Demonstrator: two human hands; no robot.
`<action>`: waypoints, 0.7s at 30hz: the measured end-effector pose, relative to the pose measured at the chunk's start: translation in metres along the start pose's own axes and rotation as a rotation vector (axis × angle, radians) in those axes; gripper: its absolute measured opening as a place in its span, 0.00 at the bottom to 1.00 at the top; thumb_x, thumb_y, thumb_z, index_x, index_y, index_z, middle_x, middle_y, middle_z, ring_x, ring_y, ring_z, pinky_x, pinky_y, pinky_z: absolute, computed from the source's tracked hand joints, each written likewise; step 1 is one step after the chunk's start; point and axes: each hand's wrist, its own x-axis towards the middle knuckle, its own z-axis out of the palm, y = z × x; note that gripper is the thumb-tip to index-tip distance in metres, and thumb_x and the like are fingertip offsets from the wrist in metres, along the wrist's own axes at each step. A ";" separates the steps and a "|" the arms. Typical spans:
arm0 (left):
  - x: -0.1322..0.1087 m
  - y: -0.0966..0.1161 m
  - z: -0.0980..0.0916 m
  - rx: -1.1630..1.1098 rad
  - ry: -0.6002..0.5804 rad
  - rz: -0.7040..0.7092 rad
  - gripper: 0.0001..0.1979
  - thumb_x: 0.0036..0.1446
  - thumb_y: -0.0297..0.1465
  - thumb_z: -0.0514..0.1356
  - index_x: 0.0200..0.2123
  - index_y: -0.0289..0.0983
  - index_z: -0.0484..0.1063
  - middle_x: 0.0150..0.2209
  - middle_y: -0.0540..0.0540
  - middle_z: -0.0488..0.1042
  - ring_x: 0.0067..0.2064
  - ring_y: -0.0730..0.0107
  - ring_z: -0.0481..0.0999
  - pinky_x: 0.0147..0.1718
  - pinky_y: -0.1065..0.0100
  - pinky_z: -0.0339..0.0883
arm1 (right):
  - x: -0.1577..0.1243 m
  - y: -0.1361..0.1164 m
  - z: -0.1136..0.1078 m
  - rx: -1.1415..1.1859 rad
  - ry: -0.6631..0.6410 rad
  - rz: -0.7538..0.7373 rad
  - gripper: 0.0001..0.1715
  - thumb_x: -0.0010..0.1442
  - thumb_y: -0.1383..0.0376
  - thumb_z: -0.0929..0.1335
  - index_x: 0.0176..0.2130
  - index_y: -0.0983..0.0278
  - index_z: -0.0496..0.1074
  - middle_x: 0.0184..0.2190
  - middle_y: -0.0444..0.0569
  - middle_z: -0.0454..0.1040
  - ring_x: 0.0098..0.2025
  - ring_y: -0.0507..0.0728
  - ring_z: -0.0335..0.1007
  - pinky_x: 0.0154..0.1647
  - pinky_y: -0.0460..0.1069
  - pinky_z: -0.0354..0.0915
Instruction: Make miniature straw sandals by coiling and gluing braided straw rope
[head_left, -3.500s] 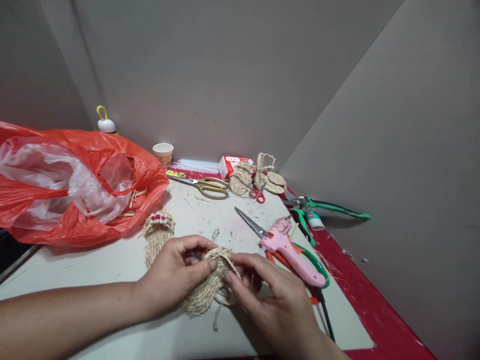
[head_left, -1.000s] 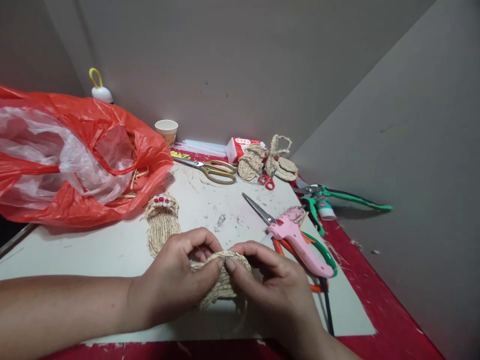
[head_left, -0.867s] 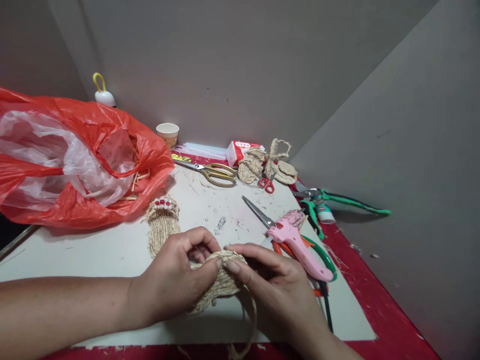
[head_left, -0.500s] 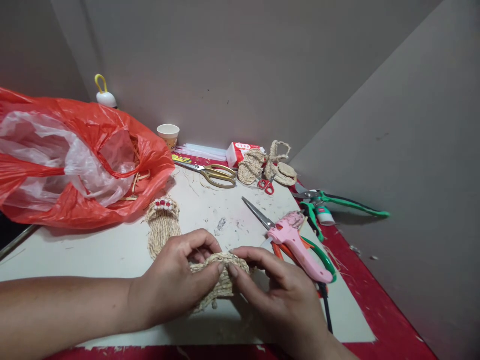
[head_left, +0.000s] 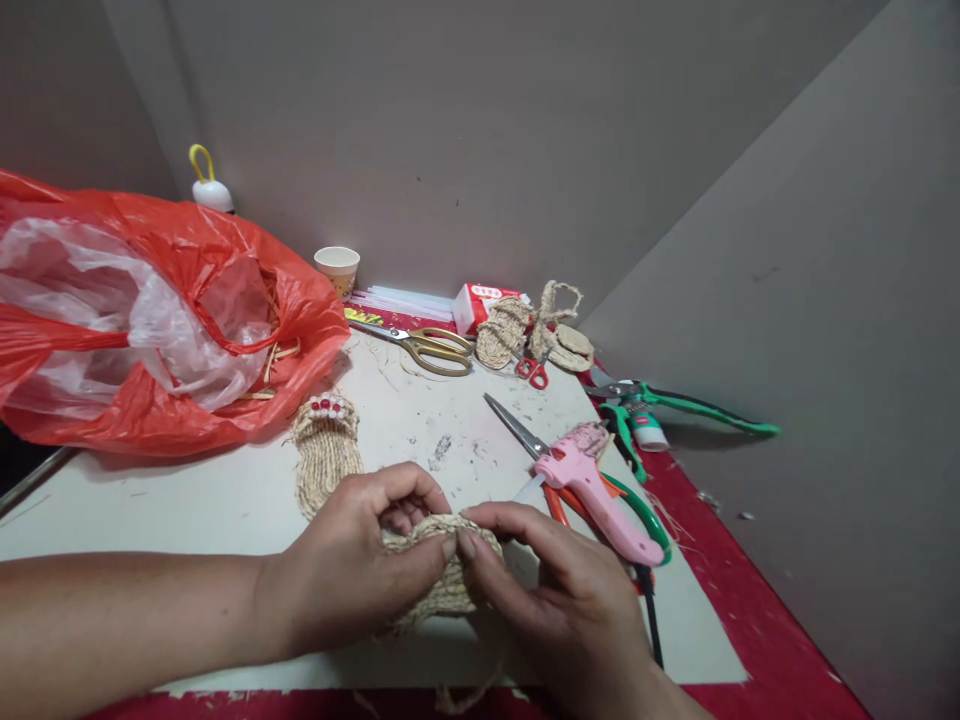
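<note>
I see a pale tan, woven-straw sandal [head_left: 442,585] between my left hand [head_left: 352,570] and right hand [head_left: 570,610]. A second straw sandal [head_left: 324,452] in the same tan carries a row of red and white beads. The board [head_left: 225,500] is off-white with dark specks, on a red table cover [head_left: 750,600]. The plastic bag [head_left: 150,320] is bright orange-red with a cloudy white bag inside. The glue gun [head_left: 596,490] is pink. One pair of scissors [head_left: 427,348] has gold handles; small scissors [head_left: 532,370] have red ones. The pruning shears [head_left: 675,400] are green. The paper cup [head_left: 337,270] is cream. The walls are grey.
</note>
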 end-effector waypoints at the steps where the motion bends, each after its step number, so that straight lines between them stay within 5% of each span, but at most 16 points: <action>1: 0.000 0.000 0.000 -0.004 -0.009 -0.003 0.02 0.51 0.28 0.59 0.30 0.35 0.70 0.25 0.52 0.69 0.29 0.74 0.66 0.31 0.72 0.61 | 0.000 0.000 0.000 0.007 -0.001 0.005 0.06 0.55 0.70 0.67 0.32 0.60 0.73 0.23 0.42 0.79 0.22 0.52 0.75 0.20 0.44 0.67; 15: 0.000 0.006 0.004 -0.101 0.029 -0.081 0.05 0.43 0.22 0.57 0.27 0.35 0.70 0.22 0.53 0.65 0.27 0.76 0.62 0.26 0.74 0.57 | 0.004 -0.009 -0.004 0.079 0.008 -0.015 0.08 0.54 0.73 0.67 0.33 0.62 0.75 0.25 0.44 0.80 0.25 0.51 0.77 0.27 0.42 0.71; 21: 0.003 0.010 -0.001 -0.256 0.061 -0.156 0.03 0.46 0.25 0.59 0.27 0.35 0.68 0.19 0.57 0.60 0.22 0.79 0.57 0.21 0.76 0.52 | -0.004 -0.004 -0.010 0.321 -0.113 0.213 0.17 0.52 0.70 0.70 0.44 0.61 0.75 0.35 0.47 0.82 0.34 0.55 0.79 0.35 0.45 0.73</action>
